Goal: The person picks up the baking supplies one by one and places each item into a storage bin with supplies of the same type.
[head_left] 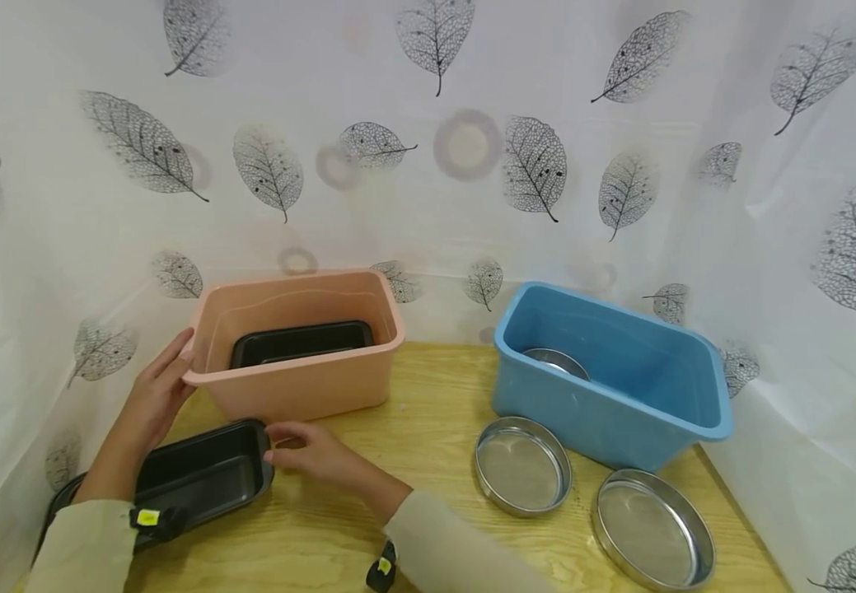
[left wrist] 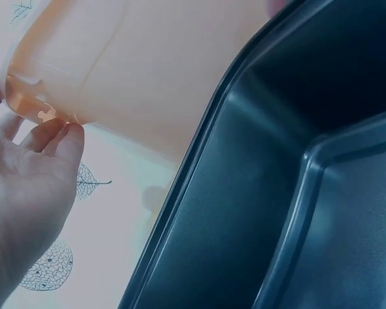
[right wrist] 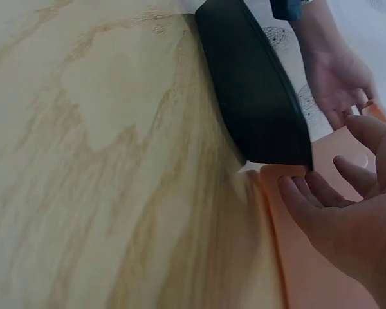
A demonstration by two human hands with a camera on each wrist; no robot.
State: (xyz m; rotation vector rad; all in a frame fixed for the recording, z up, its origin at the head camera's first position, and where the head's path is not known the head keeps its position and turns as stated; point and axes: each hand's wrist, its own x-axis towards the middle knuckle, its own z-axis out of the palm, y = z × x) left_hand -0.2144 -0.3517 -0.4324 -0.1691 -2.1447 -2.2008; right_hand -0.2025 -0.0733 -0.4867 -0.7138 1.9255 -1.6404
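Note:
My left hand [head_left: 155,399] grips the left front corner of a pink plastic bin [head_left: 309,385], its fingertips curled at the rim in the left wrist view. A black loaf pan [head_left: 208,476] sits in front of the bin, partly hidden under my left forearm. My right hand [head_left: 316,453] is at the pan's right end, fingers loosely curved and thumb apart; in the right wrist view its fingertips [right wrist: 314,182] are right at the pan's corner. Inside the pink bin lies another black loaf pan [head_left: 305,342].
A blue plastic bin [head_left: 605,412] stands on the right of the wooden table [head_left: 339,535], with a round metal pan [head_left: 557,361] inside. Two more round pans, one nearer the middle [head_left: 522,465] and one farther right [head_left: 653,529], lie before it. A leaf-patterned white sheet [head_left: 368,214] surrounds the table.

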